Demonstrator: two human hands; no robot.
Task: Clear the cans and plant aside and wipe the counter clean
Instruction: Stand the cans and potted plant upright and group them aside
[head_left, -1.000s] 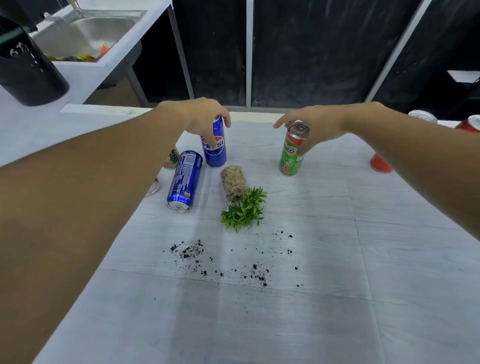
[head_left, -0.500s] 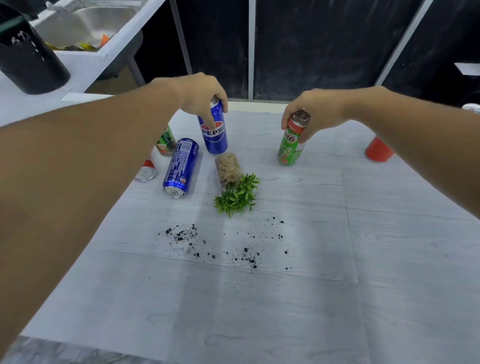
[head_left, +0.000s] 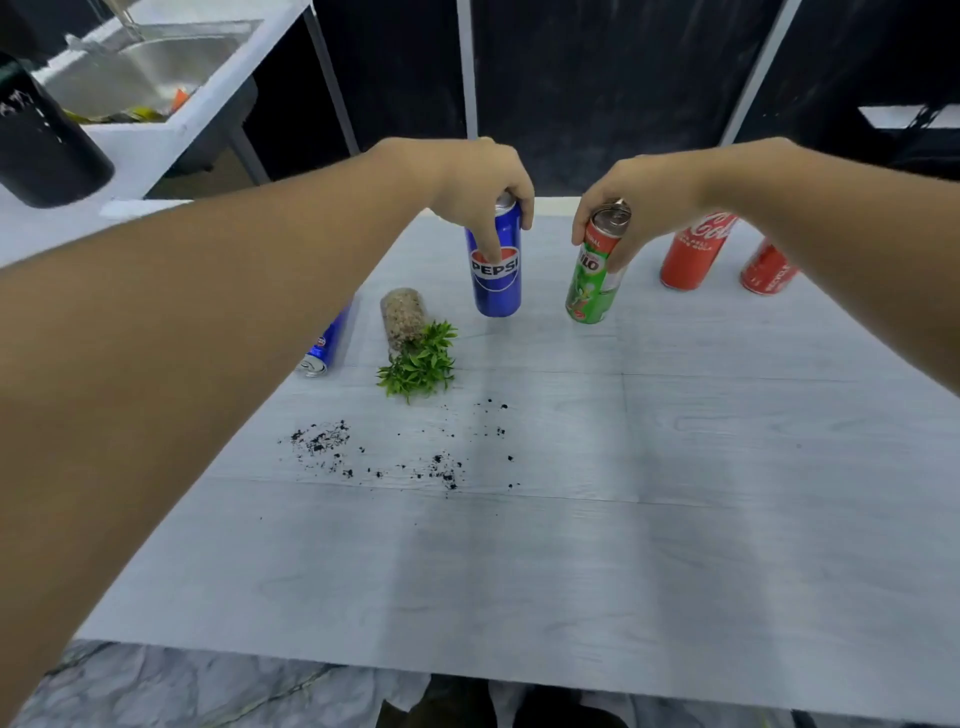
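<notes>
1. Blue Pepsi can (head_left: 495, 270) stands up straight near the back of the counter (head_left: 675, 519). The left hand (head_left: 480, 182) holds it from above, with fingers curled round its top and the thumb down on the label.
2. The right hand (head_left: 631, 208) holds the green Milo can (head_left: 592, 280) the same way, fingers curled round its top rim. This can leans a little. I cannot tell if its bottom is on the counter or just off it.
3. Two red cans (head_left: 693, 254) stand at the back right, near the Milo can. That looks like a good place to put cans aside.
4. The plant (head_left: 415, 348) lies on its side, just left of the Pepsi can, with its pebble pot toward the back and its leaves toward the front. A second blue can (head_left: 324, 345) lies flat beside it, partly hidden by the left arm.
5. Bits of dark dirt (head_left: 389, 457) are spread in front of the plant.
6. To do this step well, I think each hand should grip tight, lift the can straight up and keep it level, in case a can is open.
7. Carry both cans over the back, not over the dirt, and do not bump the red cans.
8. Set them down gently so they do not tip. The plant and the flat can are not yet moved, and the wiping is not yet done.
</notes>
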